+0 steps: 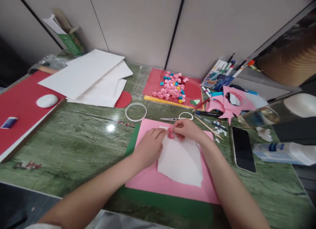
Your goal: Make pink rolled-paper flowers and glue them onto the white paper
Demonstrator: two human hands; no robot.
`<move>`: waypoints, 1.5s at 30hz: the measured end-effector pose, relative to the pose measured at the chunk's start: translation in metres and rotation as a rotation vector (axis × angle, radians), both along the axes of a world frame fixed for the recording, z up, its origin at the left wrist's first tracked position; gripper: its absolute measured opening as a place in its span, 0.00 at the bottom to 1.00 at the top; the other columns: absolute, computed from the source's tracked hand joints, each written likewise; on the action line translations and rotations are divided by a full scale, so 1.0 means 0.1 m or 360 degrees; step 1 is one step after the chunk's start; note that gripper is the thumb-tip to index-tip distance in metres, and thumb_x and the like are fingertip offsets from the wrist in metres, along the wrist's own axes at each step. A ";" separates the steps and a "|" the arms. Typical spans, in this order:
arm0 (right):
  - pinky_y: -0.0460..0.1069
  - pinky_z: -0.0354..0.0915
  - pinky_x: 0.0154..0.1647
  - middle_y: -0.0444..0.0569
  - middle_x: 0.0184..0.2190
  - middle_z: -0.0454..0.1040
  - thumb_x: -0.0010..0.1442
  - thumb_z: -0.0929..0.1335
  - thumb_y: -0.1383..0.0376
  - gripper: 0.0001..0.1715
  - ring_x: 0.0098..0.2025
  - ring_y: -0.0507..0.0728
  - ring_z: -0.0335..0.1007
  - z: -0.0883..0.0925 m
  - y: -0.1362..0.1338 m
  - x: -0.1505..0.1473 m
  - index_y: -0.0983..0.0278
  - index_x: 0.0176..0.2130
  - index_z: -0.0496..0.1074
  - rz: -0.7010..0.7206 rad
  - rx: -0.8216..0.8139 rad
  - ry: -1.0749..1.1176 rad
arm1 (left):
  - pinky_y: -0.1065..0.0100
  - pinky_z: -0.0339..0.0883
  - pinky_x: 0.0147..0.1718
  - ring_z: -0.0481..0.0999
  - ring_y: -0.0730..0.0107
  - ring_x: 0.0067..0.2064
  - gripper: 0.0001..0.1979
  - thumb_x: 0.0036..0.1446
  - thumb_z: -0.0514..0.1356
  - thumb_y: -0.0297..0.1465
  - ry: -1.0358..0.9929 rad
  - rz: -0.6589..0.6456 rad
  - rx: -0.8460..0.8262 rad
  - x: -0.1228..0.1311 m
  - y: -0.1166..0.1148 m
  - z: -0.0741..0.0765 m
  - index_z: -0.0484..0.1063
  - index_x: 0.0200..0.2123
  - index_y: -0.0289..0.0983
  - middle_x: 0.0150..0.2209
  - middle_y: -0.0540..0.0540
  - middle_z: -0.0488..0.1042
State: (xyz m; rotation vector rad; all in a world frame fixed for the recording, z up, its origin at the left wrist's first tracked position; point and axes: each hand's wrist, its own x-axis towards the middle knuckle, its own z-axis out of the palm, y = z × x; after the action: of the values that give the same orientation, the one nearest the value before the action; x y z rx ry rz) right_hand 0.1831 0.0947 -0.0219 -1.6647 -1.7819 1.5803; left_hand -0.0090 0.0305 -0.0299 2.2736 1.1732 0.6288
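Best done lightly, in all likelihood: press the small pink curled piece [171,133] straight down without dragging, and flatten the torn-edged white paper [182,165] against the pink sheet [145,178] with any spare fingers. To be found near the white paper's top edge, between both sets of fingertips. At the piece's left side with the left hand [150,146], narrow, with bent fingers bunched close together. At its right side with the right hand [186,128], also narrow, with thumb and forefinger drawn close. Cannot tell, for either, whether pinching or merely touching (far too small to make out here). Mind the scissors [170,119] just beyond.
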 end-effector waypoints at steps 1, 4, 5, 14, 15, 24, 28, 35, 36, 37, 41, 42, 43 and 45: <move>0.42 0.59 0.14 0.41 0.13 0.68 0.47 0.67 0.59 0.11 0.14 0.48 0.63 0.00 0.00 0.00 0.64 0.23 0.66 0.0001 -0.0010 -0.0008 | 0.55 0.55 0.51 0.60 0.57 0.53 0.25 0.52 0.48 0.20 0.0055 -0.0007 0.0011 0.00 -0.01 -0.01 0.59 0.54 0.36 0.51 0.40 0.65; 0.42 0.59 0.14 0.41 0.12 0.69 0.47 0.67 0.61 0.09 0.14 0.49 0.64 0.00 0.00 0.00 0.64 0.22 0.66 0.0014 -0.0034 -0.0050 | 0.54 0.56 0.50 0.60 0.56 0.53 0.25 0.53 0.47 0.20 0.0170 -0.0025 0.0023 0.00 -0.02 -0.03 0.57 0.55 0.35 0.52 0.39 0.64; 0.42 0.59 0.14 0.42 0.13 0.69 0.46 0.67 0.62 0.08 0.14 0.49 0.64 0.00 0.00 0.00 0.64 0.22 0.67 0.0017 -0.0037 -0.0061 | 0.54 0.56 0.50 0.60 0.56 0.53 0.25 0.53 0.47 0.20 0.0196 -0.0031 0.0026 0.00 -0.02 -0.04 0.57 0.55 0.34 0.52 0.39 0.64; 0.41 0.60 0.16 0.42 0.13 0.69 0.46 0.64 0.67 0.03 0.14 0.48 0.64 0.02 0.01 0.00 0.65 0.23 0.67 0.0044 -0.0077 -0.0137 | 0.56 0.57 0.50 0.60 0.58 0.52 0.25 0.54 0.46 0.21 0.0385 -0.0045 0.0072 0.03 -0.02 -0.02 0.54 0.57 0.33 0.54 0.41 0.63; 0.41 0.60 0.16 0.42 0.13 0.69 0.46 0.64 0.67 0.04 0.15 0.48 0.64 0.02 0.01 0.00 0.65 0.23 0.67 0.0046 -0.0075 -0.0147 | 0.56 0.57 0.49 0.60 0.58 0.52 0.25 0.54 0.46 0.21 0.0398 -0.0049 0.0077 0.03 -0.02 -0.03 0.54 0.57 0.33 0.54 0.41 0.63; 0.41 0.59 0.15 0.42 0.13 0.69 0.44 0.64 0.67 0.03 0.14 0.48 0.64 0.04 0.00 -0.02 0.65 0.23 0.68 0.0056 -0.0042 -0.0181 | 0.56 0.58 0.48 0.60 0.57 0.52 0.25 0.53 0.47 0.21 0.0457 -0.0066 0.0085 0.02 -0.02 -0.02 0.56 0.55 0.34 0.54 0.41 0.62; 0.41 0.59 0.16 0.42 0.13 0.70 0.44 0.64 0.67 0.04 0.15 0.48 0.65 0.04 0.00 -0.02 0.65 0.23 0.68 0.0060 -0.0034 -0.0197 | 0.56 0.58 0.48 0.59 0.58 0.53 0.25 0.52 0.47 0.21 0.0440 -0.0037 0.0094 0.03 -0.02 -0.03 0.55 0.56 0.34 0.54 0.40 0.62; 0.41 0.59 0.17 0.43 0.14 0.70 0.45 0.64 0.66 0.05 0.15 0.48 0.65 0.00 0.01 0.00 0.66 0.23 0.69 0.0089 -0.0012 -0.0221 | 0.55 0.58 0.46 0.59 0.56 0.50 0.27 0.52 0.47 0.20 0.0502 -0.0060 0.0145 0.04 0.00 -0.06 0.54 0.57 0.34 0.55 0.41 0.61; 0.41 0.59 0.17 0.43 0.14 0.70 0.45 0.64 0.66 0.06 0.15 0.48 0.65 -0.01 0.01 0.00 0.66 0.23 0.70 0.0091 -0.0010 -0.0217 | 0.55 0.58 0.46 0.59 0.56 0.50 0.27 0.52 0.47 0.20 0.0512 -0.0060 0.0149 0.04 0.00 -0.06 0.54 0.57 0.34 0.55 0.41 0.61; 0.41 0.59 0.17 0.43 0.14 0.70 0.45 0.64 0.66 0.06 0.15 0.48 0.65 -0.01 0.01 0.01 0.66 0.23 0.70 0.0096 -0.0008 -0.0212 | 0.55 0.58 0.46 0.59 0.56 0.50 0.27 0.52 0.47 0.20 0.0523 -0.0061 0.0152 0.05 0.00 -0.06 0.54 0.57 0.34 0.55 0.41 0.61; 0.41 0.59 0.16 0.43 0.14 0.70 0.45 0.64 0.65 0.06 0.15 0.49 0.66 -0.02 0.01 0.01 0.66 0.23 0.70 0.0114 -0.0006 -0.0215 | 0.56 0.58 0.45 0.59 0.56 0.50 0.26 0.53 0.47 0.21 0.0570 -0.0065 0.0150 0.06 0.01 -0.05 0.54 0.57 0.33 0.55 0.41 0.61; 0.41 0.59 0.16 0.43 0.14 0.70 0.45 0.65 0.65 0.06 0.15 0.49 0.66 -0.02 0.01 0.01 0.65 0.23 0.70 0.0119 -0.0001 -0.0221 | 0.56 0.57 0.45 0.59 0.56 0.50 0.26 0.53 0.47 0.21 0.0583 -0.0062 0.0152 0.06 0.00 -0.05 0.55 0.57 0.33 0.55 0.41 0.61; 0.41 0.60 0.16 0.43 0.13 0.70 0.45 0.65 0.65 0.06 0.15 0.49 0.66 -0.02 0.01 0.01 0.65 0.23 0.70 0.0122 0.0006 -0.0223 | 0.56 0.57 0.45 0.59 0.56 0.50 0.26 0.53 0.47 0.21 0.0596 -0.0056 0.0156 0.07 0.00 -0.04 0.55 0.57 0.33 0.55 0.41 0.61; 0.41 0.60 0.16 0.43 0.13 0.70 0.45 0.65 0.66 0.05 0.15 0.49 0.66 -0.02 0.01 0.01 0.65 0.23 0.69 0.0122 0.0009 -0.0208 | 0.56 0.57 0.45 0.59 0.56 0.50 0.26 0.54 0.46 0.21 0.0622 -0.0042 0.0162 0.07 0.00 -0.03 0.55 0.57 0.33 0.56 0.40 0.61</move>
State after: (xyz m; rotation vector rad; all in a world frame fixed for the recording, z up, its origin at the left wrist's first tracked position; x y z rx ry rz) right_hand 0.1840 0.0961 -0.0236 -1.7540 -1.9343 1.5271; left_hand -0.0018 0.0300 -0.0328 2.5720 1.3083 0.2410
